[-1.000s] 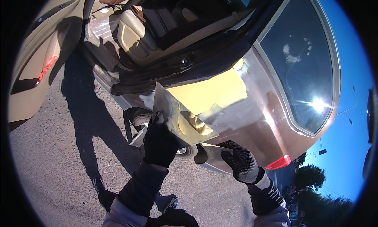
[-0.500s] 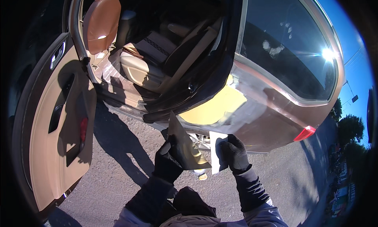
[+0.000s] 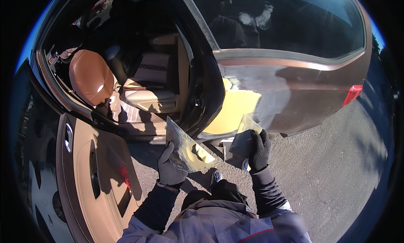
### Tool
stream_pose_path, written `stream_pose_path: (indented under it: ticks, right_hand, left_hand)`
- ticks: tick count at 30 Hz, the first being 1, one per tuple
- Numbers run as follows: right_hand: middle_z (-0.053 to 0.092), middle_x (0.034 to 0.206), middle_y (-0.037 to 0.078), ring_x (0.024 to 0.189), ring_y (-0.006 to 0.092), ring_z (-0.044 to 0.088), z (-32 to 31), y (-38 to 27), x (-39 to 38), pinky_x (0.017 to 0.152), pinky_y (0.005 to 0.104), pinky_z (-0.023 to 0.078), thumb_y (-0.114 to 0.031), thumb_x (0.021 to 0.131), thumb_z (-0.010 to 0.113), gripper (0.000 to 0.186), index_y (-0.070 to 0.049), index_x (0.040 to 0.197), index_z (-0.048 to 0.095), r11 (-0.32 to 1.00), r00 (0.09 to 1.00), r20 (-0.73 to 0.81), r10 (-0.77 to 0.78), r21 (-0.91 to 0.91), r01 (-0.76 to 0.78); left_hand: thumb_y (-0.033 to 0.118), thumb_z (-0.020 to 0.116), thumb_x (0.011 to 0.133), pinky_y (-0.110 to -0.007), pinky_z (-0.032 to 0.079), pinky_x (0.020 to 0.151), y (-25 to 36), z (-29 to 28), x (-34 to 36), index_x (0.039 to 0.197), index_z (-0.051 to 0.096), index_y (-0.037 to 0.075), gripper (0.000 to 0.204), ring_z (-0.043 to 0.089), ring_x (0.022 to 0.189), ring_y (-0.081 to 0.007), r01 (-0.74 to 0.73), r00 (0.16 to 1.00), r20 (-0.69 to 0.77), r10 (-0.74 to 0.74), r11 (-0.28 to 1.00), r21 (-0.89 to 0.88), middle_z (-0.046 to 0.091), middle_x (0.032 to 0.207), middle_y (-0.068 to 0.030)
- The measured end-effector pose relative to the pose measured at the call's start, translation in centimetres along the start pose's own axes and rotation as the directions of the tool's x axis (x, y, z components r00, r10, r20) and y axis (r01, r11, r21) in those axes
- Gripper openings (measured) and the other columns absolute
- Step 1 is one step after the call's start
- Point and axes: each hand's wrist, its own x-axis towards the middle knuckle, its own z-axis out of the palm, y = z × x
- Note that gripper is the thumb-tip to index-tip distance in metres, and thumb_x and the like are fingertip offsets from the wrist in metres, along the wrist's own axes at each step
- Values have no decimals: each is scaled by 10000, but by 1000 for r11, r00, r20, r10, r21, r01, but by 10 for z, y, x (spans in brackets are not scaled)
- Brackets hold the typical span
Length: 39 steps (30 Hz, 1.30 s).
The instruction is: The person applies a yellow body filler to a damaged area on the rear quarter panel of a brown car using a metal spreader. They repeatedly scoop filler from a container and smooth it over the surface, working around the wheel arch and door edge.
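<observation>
My left hand, in a dark glove, grips a flat putty board by its lower left side. A dab of yellow putty lies near that board's right corner. In my gloved right hand is a thin, flat putty spreader, tilted upward. Its upper corner overlaps the lower edge of a yellow filler patch on the car's rear side panel; I cannot tell whether it touches. Grey sanded paint surrounds the patch.
The open car door stands to my left, with the tan seat inside the doorway. Dark covering lines the door opening beside the patch. A red tail light is at the right. Pavement lies below.
The view has shifted, bringing the car's side panel more level. My right hand has moved up with the spreader, which has turned from bright glare to grey. Both hands keep their hold.
</observation>
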Motion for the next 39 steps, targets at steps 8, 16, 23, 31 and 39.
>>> stream_pose_path:
  ticks: [8,16,23,31,39]
  right_hand:
    - [688,1068,32,954,111,612,15,9,19,872,277,498,-137,1034,617,215,-14,1205,661,1000,980,-198,-10,20,14]
    - [694,1084,53,952,131,625,24,43,34,834,286,522,-136,1034,621,245,8,1230,652,994,880,-463,-105,-11,113]
    - [689,1139,158,1025,295,679,24,65,34,924,368,555,7,923,585,266,30,1182,643,563,726,-391,-566,-827,-6]
    - [654,1227,114,1097,203,636,42,48,31,947,329,516,-53,965,570,340,15,1296,608,976,781,-613,-116,77,206]
    - [656,1301,165,1161,249,651,44,-46,-1,962,365,528,-10,1017,557,265,80,1253,638,996,997,-78,-16,83,23]
  left_hand:
    - [278,595,1020,-458,509,1062,27,27,25,1364,584,91,391,651,1175,-274,173,984,33,-177,981,90,680,1246,-86]
    - [259,587,1019,-450,516,1055,62,32,68,1337,602,95,358,657,1161,-270,230,966,62,-250,945,233,686,1232,-82]
    - [237,572,1024,-447,524,1041,94,34,103,1330,603,86,343,660,1170,-269,309,928,110,-356,900,308,692,1240,-83]
    - [250,571,1024,-451,507,1064,96,22,128,1384,570,83,397,639,1205,-280,394,895,97,-435,875,281,669,1283,-93]
    - [217,575,1022,-460,457,1119,5,28,93,1449,510,59,460,594,1285,-283,101,982,146,-119,987,125,624,1363,-126]
